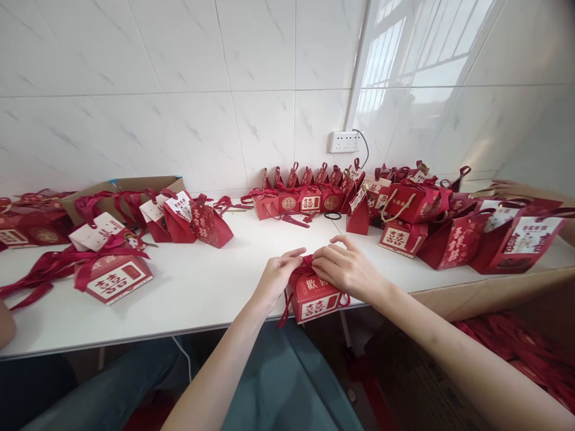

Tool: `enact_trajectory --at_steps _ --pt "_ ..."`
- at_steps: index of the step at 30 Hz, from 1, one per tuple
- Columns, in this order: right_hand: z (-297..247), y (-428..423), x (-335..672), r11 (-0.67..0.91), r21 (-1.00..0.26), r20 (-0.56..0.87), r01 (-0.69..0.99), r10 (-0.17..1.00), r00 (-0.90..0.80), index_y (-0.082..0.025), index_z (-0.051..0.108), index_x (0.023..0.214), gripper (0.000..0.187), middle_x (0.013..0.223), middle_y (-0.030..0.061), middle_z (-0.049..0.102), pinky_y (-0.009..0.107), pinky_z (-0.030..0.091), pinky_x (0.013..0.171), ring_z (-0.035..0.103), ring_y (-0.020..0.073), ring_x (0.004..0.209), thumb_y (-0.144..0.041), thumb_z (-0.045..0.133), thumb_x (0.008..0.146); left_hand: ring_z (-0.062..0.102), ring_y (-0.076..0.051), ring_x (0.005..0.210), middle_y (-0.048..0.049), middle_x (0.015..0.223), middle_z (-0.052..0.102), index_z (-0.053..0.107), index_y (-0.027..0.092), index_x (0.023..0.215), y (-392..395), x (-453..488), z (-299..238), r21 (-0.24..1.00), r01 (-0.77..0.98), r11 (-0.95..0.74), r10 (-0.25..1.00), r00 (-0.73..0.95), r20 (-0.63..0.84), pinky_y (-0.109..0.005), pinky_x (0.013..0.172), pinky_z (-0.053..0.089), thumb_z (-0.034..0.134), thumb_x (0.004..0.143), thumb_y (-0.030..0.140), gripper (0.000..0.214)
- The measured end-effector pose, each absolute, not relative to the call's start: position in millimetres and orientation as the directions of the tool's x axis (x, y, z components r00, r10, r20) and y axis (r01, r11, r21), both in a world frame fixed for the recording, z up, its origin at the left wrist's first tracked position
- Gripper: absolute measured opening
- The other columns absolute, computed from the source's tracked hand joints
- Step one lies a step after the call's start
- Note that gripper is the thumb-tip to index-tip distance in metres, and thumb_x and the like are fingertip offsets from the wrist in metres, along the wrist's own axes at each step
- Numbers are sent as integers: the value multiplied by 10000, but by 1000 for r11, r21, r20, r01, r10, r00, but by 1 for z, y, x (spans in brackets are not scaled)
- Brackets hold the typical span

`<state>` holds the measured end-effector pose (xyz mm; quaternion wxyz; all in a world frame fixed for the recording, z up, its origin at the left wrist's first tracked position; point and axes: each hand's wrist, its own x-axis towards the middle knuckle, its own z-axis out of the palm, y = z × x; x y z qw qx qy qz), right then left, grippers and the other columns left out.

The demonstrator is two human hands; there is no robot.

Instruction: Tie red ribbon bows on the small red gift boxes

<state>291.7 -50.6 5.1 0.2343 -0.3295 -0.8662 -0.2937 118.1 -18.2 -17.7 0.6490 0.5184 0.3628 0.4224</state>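
A red gift box point(312, 293) with white and gold Chinese characters sits at the front edge of the white table point(211, 281). Across its top runs a dark red ribbon point(306, 264). My left hand point(276, 276) is at the box's upper left, thumb and fingers closed on the ribbon. From the right, my right hand point(345, 266) pinches the ribbon on top with curled fingers, one finger lifted away. My fingers partly hide the ribbon. A red cord tassel point(284, 311) hangs off the box's left side.
Red gift boxes point(309, 200) line the wall, with more boxes point(516, 239) crowded at right. Another ribboned box point(117, 276) is at left, near a person's arm point(5, 326). Below right, an open cardboard carton point(489, 288) holds red ribbons. Another person's hand point(512, 188) is far right.
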Motion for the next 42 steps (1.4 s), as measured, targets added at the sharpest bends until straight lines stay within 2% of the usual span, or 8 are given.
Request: enact_trajectory --at_steps 8,13,19,22,28,32,36,42 --pt "7 -49 290 596 384 557 706 460 -691 -161 581 732 290 740 38 641 366 377 818 554 147 656 -143 378 938 544 -267 1101 -85 1250 584 711 157 728 -19 119 -18 990 -120 78 925 380 -27 -355 905 429 620 727 321 188" --pt "9 -48 296 620 355 564 700 455 -689 -154 577 777 240 789 44 650 346 383 805 562 144 674 -128 391 926 535 -253 1109 -67 1206 599 675 176 625 -16 115 -18 984 92 -152 940 320 115 -331 898 413 532 792 332 270" --pt "15 -50 308 640 321 536 698 485 -691 -150 561 756 217 786 50 636 314 383 780 566 145 686 -124 413 911 515 -239 1048 -45 1067 611 654 204 642 -20 106 -11 740 512 -437 899 242 364 -426 943 360 485 838 283 270" --pt "17 -52 308 632 284 491 721 551 -675 -150 564 741 215 777 60 628 301 373 726 564 152 668 -145 425 905 526 -214 929 -59 939 573 623 189 673 -28 106 -9 597 581 -553 822 263 505 -406 880 409 487 842 261 229" --pt "26 -60 295 364 -195 278 911 911 -304 -178 534 690 288 595 27 582 268 289 533 490 138 506 -268 381 917 546 -127 682 4 781 542 520 206 807 -45 109 -6 643 532 -552 833 311 458 -258 639 440 446 868 247 103" --pt "29 -62 288 187 -506 40 842 980 -194 -192 428 529 495 508 17 520 269 275 506 437 122 466 -430 270 933 543 -134 681 12 742 568 480 208 788 -49 107 -11 701 502 -507 862 302 407 -262 643 432 426 872 258 112" --pt "22 -59 284 123 -602 -14 789 986 -164 -192 444 535 471 502 1 505 260 267 460 413 116 462 -550 415 839 558 -164 791 -19 837 596 490 208 794 -48 107 -18 730 491 -476 879 268 394 -295 715 448 428 857 247 97" --pt "15 -50 278 42 -709 -94 704 984 -154 -174 534 584 360 575 11 591 240 314 449 481 122 506 -490 525 758 566 -196 894 -50 942 609 479 213 746 -47 104 -23 767 473 -434 901 228 368 -336 774 457 434 829 251 102"
